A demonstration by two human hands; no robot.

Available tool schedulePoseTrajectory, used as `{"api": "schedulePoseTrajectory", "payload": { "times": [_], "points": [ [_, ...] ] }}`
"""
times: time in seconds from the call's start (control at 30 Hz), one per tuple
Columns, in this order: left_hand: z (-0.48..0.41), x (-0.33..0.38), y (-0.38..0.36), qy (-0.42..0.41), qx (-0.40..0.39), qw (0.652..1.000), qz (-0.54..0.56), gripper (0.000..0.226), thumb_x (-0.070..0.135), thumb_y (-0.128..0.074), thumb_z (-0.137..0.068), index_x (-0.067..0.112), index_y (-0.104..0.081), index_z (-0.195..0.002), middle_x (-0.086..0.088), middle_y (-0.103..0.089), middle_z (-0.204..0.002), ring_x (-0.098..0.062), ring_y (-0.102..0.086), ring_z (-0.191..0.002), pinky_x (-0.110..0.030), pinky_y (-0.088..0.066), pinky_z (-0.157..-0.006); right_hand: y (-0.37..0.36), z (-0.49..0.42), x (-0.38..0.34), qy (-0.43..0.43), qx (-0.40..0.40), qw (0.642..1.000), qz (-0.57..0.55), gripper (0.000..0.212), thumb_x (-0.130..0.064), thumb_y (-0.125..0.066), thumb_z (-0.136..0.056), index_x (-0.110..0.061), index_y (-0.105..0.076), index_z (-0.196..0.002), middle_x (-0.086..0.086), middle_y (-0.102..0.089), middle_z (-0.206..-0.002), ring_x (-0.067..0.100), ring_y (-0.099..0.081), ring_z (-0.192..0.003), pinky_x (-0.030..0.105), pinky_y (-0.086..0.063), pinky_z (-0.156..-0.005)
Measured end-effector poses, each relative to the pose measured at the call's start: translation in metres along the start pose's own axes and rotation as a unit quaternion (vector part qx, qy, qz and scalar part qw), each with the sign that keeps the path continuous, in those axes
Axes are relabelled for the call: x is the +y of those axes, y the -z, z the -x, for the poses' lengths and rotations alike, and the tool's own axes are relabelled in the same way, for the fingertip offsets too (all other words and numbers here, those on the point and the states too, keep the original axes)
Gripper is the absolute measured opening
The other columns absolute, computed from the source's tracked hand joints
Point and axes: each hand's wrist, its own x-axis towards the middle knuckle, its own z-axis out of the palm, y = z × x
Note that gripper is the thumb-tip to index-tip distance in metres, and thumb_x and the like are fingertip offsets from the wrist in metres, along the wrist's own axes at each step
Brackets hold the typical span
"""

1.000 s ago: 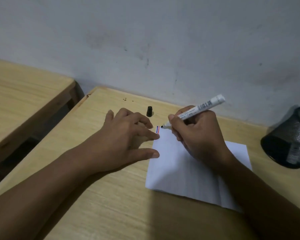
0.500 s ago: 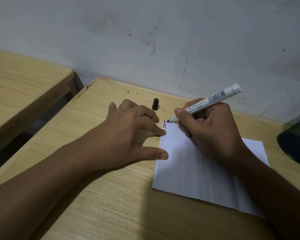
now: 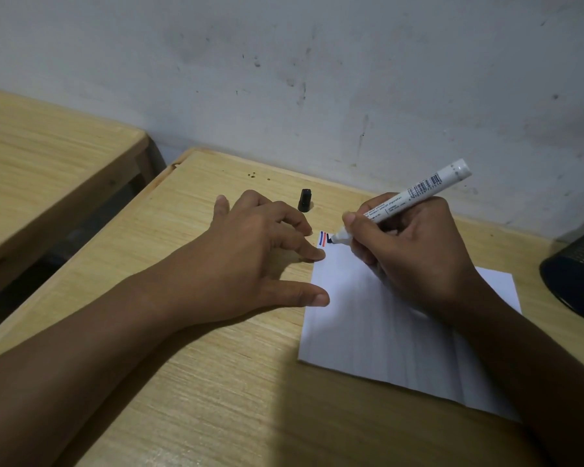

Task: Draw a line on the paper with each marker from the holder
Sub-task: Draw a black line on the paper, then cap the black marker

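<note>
A white sheet of paper point(image 3: 368, 325) lies on the wooden desk point(image 3: 216, 382). My right hand point(image 3: 415, 251) grips a white marker point(image 3: 415, 193) with a black tip, and the tip touches the paper's far left corner beside a short blue line and a short red line point(image 3: 322, 239). A short black stroke shows at the tip. My left hand point(image 3: 250, 261) rests on the desk with its fingers spread, and fingertip and thumb press on the paper's left edge. The marker's black cap point(image 3: 305, 199) stands on the desk behind my left hand. The black mesh holder point(image 3: 577, 274) is at the right edge, partly cut off.
A grey, stained wall point(image 3: 317, 79) runs close behind the desk. A second wooden table point(image 3: 48, 163) stands to the left across a dark gap. Bare desk surface lies in front of the paper.
The marker tip has come down onto the paper beside the blue and red lines, and a black stroke has appeared. The view has shifted left, so less of the holder shows.
</note>
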Motion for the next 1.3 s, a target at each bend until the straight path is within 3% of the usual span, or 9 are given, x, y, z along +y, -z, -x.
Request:
{"api": "schedulePoseTrajectory", "payload": {
  "times": [0.37, 0.63, 0.73, 0.83, 0.9, 1.07, 1.17, 1.23, 1.3],
  "points": [
    [0.000, -0.003, -0.001, -0.004, 0.004, 1.000, -0.006, 0.065, 0.085, -0.051, -0.060, 0.047, -0.068, -0.110, 0.024, -0.053, -0.126, -0.004, -0.034, -0.120, -0.066, -0.019, -0.111, 0.001, 0.002, 0.000, -0.002, -0.002, 1.000, -0.004, 0.023, -0.020, -0.072, -0.091, -0.013, -0.067, -0.069, -0.006, -0.063, -0.057, 0.007, -0.059, -0.053, 0.022, -0.048, -0.054],
    [0.003, 0.003, 0.001, 0.031, 0.017, 0.999, 0.017, 0.064, 0.075, -0.071, -0.056, 0.040, -0.062, -0.109, 0.024, -0.057, -0.115, 0.000, -0.039, -0.112, -0.060, -0.023, -0.112, 0.002, 0.003, -0.003, -0.021, 0.005, 0.998, -0.063, 0.020, -0.017, -0.071, -0.091, -0.014, -0.066, -0.072, -0.004, -0.065, -0.055, 0.011, -0.058, -0.049, 0.027, -0.046, -0.052],
    [0.001, 0.011, 0.007, 0.066, 0.013, 0.997, 0.047, 0.087, 0.068, -0.080, -0.049, 0.037, -0.050, -0.124, 0.025, -0.055, -0.109, 0.005, -0.042, -0.105, -0.049, -0.033, -0.107, 0.007, 0.003, -0.013, -0.062, 0.008, 0.991, -0.120, 0.022, -0.018, -0.069, -0.094, -0.004, -0.067, -0.078, 0.009, -0.062, -0.060, 0.019, -0.052, -0.050, 0.029, -0.040, -0.047],
    [-0.009, 0.020, 0.014, 0.110, -0.030, 0.993, 0.013, 0.130, 0.072, -0.079, -0.040, 0.034, -0.020, -0.150, 0.026, -0.057, -0.112, -0.007, -0.046, -0.111, -0.048, -0.035, -0.106, 0.018, 0.004, -0.029, -0.074, 0.019, 0.979, -0.190, 0.025, -0.023, -0.070, -0.094, 0.001, -0.069, -0.085, 0.014, -0.062, -0.066, 0.024, -0.053, -0.054, 0.031, -0.041, -0.048],
    [-0.017, 0.027, 0.018, 0.141, -0.066, 0.987, -0.025, 0.139, 0.073, -0.078, -0.039, 0.035, -0.008, -0.152, 0.024, -0.056, -0.115, -0.012, -0.046, -0.116, -0.050, -0.031, -0.108, 0.028, 0.008, -0.042, -0.049, 0.065, 0.971, -0.225, 0.023, -0.021, -0.070, -0.094, 0.002, -0.069, -0.088, 0.013, -0.064, -0.068, 0.022, -0.055, -0.056, 0.030, -0.046, -0.049],
    [-0.039, 0.031, 0.025, 0.249, -0.035, 0.967, 0.029, 0.106, 0.078, -0.063, -0.059, 0.030, -0.031, -0.147, 0.011, -0.063, -0.107, -0.022, -0.058, -0.112, -0.053, -0.033, -0.105, 0.059, 0.041, -0.079, 0.017, 0.106, 0.968, -0.227, 0.020, -0.016, -0.068, -0.095, 0.003, -0.069, -0.088, 0.013, -0.064, -0.066, 0.020, -0.056, -0.053, 0.028, -0.048, -0.047],
    [-0.042, 0.035, 0.026, 0.250, 0.017, 0.968, 0.000, 0.036, 0.054, -0.054, -0.088, 0.029, -0.067, -0.111, 0.007, -0.068, -0.103, -0.020, -0.061, -0.103, -0.034, -0.033, -0.077, 0.080, 0.062, -0.091, 0.037, 0.115, 0.970, -0.209, 0.021, -0.014, -0.068, -0.094, 0.005, -0.068, -0.088, 0.012, -0.064, -0.064, 0.021, -0.056, -0.053, 0.029, -0.048, -0.046],
    [-0.039, 0.039, 0.023, 0.242, 0.072, 0.968, -0.010, 0.025, 0.038, -0.050, -0.094, 0.028, -0.072, -0.088, 0.011, -0.072, -0.097, -0.017, -0.063, -0.096, -0.031, -0.026, -0.066, 0.092, 0.074, -0.098, 0.043, 0.125, 0.971, -0.198, 0.020, -0.013, -0.068, -0.094, 0.005, -0.068, -0.086, 0.012, -0.064, -0.063, 0.023, -0.056, -0.053, 0.029, -0.047, -0.045],
    [-0.033, 0.052, 0.027, 0.239, 0.139, 0.960, 0.041, 0.027, 0.037, -0.053, -0.092, 0.031, -0.073, -0.075, 0.017, -0.073, -0.085, -0.011, -0.065, -0.090, -0.032, -0.034, -0.075, 0.104, 0.081, -0.107, 0.051, 0.132, 0.971, -0.194, 0.018, -0.012, -0.068, -0.093, 0.002, -0.068, -0.083, 0.012, -0.064, -0.062, 0.024, -0.055, -0.052, 0.029, -0.046, -0.044]
  ]
}}
